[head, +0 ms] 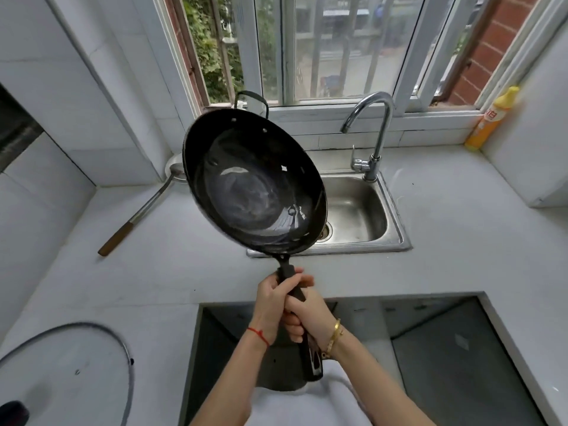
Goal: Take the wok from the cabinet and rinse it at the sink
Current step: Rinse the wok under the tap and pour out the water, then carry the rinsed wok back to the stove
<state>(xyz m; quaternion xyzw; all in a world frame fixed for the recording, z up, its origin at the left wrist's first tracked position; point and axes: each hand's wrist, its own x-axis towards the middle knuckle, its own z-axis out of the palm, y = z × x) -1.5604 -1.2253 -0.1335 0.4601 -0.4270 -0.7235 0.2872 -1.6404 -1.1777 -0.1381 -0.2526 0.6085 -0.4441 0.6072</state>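
A black wok (252,186) with a long dark handle and a small loop handle at its far rim hangs tilted in the air, its inside facing me, over the left part of the steel sink (359,210). Both hands grip the long handle. My left hand (273,299) holds it higher up, and my right hand (307,315) wraps it just below. The chrome tap (378,130) stands behind the sink, its spout to the right of the wok; no water shows. The wok hides the sink's left side.
A metal ladle with a wooden grip (138,213) lies on the grey counter (461,241) to the left. A glass lid (70,370) rests at the near left. A yellow bottle (491,118) stands at the window sill on the right. A dark recess (430,348) opens below.
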